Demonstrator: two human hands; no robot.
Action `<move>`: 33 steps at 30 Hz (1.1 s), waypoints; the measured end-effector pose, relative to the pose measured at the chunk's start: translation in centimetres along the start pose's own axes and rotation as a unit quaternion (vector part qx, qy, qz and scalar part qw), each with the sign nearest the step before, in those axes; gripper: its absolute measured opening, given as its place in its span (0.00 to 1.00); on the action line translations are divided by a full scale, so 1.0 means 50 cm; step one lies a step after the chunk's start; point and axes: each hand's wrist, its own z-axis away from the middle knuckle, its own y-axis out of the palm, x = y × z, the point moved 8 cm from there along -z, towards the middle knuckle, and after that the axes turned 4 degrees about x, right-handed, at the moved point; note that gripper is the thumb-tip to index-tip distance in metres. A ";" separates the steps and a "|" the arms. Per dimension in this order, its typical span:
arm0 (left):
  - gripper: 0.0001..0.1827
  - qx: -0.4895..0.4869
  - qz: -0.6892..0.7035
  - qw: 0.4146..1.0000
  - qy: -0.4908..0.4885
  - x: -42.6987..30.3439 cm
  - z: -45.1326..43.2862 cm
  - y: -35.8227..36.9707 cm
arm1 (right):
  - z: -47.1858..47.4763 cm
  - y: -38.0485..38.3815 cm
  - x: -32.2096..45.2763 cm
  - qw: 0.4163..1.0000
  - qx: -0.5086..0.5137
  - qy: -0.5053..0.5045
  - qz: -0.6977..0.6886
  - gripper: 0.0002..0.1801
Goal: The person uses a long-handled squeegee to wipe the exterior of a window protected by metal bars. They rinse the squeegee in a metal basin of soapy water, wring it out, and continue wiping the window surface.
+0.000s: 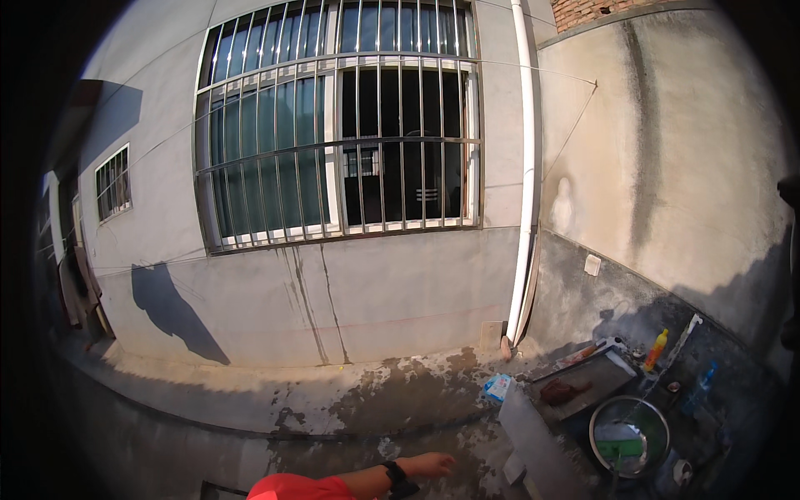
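Observation:
My left hand [431,464] reaches in from the bottom edge, palm side hidden, its fingers loosely bent and no object visible in it. A black band [395,475] circles its wrist, below a red sleeve [300,487]. The hand is over the wet concrete ground, apart from the wash area on the right. My right hand is out of view. At lower right stands a round metal basin [594,420] with a green object [619,448] inside. A thin stream of water seems to run into it from a white-wrapped tap [695,320].
A shallow sink [603,380] holds a reddish-brown cloth [562,390]. Beside it are a yellow bottle [656,351], a blue bottle [709,378] and a blue-white packet [497,387]. Ahead rises a grey wall [400,281] with a barred window [340,145] and white drainpipe [527,169].

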 end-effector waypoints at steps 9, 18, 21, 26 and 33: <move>0.29 -0.076 0.019 0.992 -0.095 0.071 0.150 0.025 | -0.008 0.068 0.025 0.999 0.013 0.049 0.002 0.09; 0.28 -0.073 -0.067 0.988 -0.121 -0.002 0.212 0.140 | -0.081 -0.042 0.069 0.990 0.022 0.107 -0.094 0.12; 0.26 -0.080 -0.047 0.986 -0.138 -0.030 0.234 0.149 | -0.064 -0.031 0.065 0.987 0.062 0.127 -0.073 0.13; 0.27 -0.073 -0.044 0.982 -0.169 -0.047 0.265 0.155 | -0.057 -0.019 0.087 0.995 0.041 0.082 -0.037 0.15; 0.26 -0.074 -0.075 0.982 -0.158 -0.040 0.271 0.167 | -0.074 -0.045 0.112 0.978 0.147 -0.034 0.147 0.19</move>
